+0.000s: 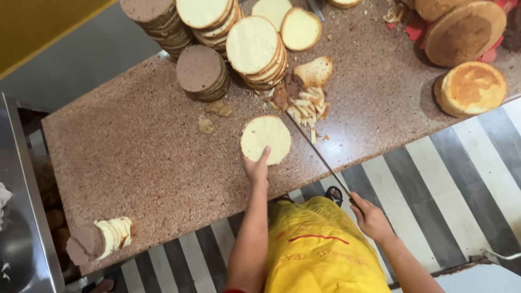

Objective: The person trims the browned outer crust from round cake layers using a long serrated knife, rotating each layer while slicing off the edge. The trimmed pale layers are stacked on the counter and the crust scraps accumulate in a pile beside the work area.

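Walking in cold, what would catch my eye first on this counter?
Probably the stacks of pale round cake layers at the far edge of the speckled counter. Nearer, the left hand touches a single cake round, while the right hand holds a long knife stretching toward a heap of trimmings.

A bakery kitchen: stacks of sliced sponge cake rounds (255, 51) and whole cakes (470, 88) crowd a speckled stone worktop (146, 157) above striped floor tiles (450, 184).
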